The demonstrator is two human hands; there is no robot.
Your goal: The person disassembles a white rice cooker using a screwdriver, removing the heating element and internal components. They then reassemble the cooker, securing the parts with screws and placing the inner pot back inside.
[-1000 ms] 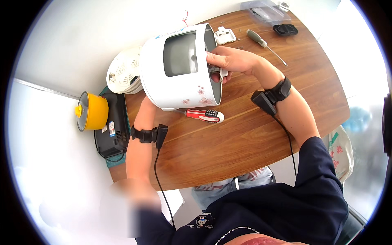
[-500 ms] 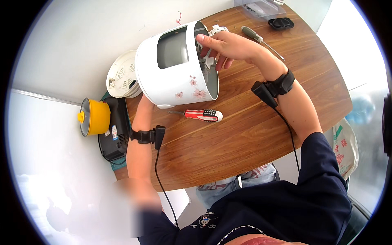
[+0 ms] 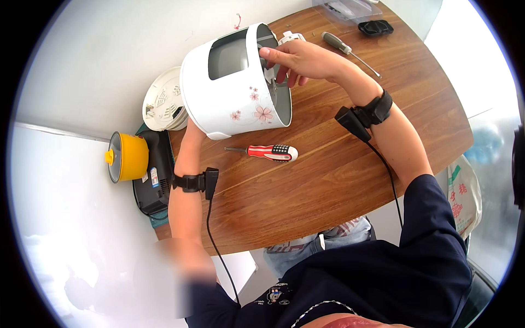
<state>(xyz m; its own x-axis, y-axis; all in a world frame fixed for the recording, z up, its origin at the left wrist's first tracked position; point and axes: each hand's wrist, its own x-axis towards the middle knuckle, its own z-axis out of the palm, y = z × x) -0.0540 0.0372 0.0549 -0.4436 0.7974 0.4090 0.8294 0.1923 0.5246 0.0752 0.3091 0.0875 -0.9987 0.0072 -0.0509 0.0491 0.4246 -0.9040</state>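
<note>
A white, drum-shaped appliance shell [image 3: 221, 101] with pink printed flowers lies on its side at the table's far left, a rectangular cutout in its wall. Its open end faces right. My right hand [image 3: 298, 60] is at that end, thumb extended and fingers apart, curling into the mouth beside a small white part [image 3: 269, 75] inside. Whether the fingertips touch that part is unclear. My left hand [image 3: 196, 131] reaches behind the shell's closed end; only the wrist side shows and its fingers are hidden. A red-and-black-handled screwdriver [image 3: 272, 152] lies just in front of the shell.
A grey-handled screwdriver [image 3: 337, 42], a black tray-like piece [image 3: 375, 27] and a clear plastic box [image 3: 344, 12] sit at the far right. Behind the shell is a white part [image 3: 291, 37]. Left are a cream round base [image 3: 162, 101], a yellow pot [image 3: 133, 157] and a black case [image 3: 156, 188].
The shell has turned and tilted slightly, its open end and lower rim rising a little. My right fingers have shifted slightly, with the small white part now further left. Both forearms stay nearly in place.
</note>
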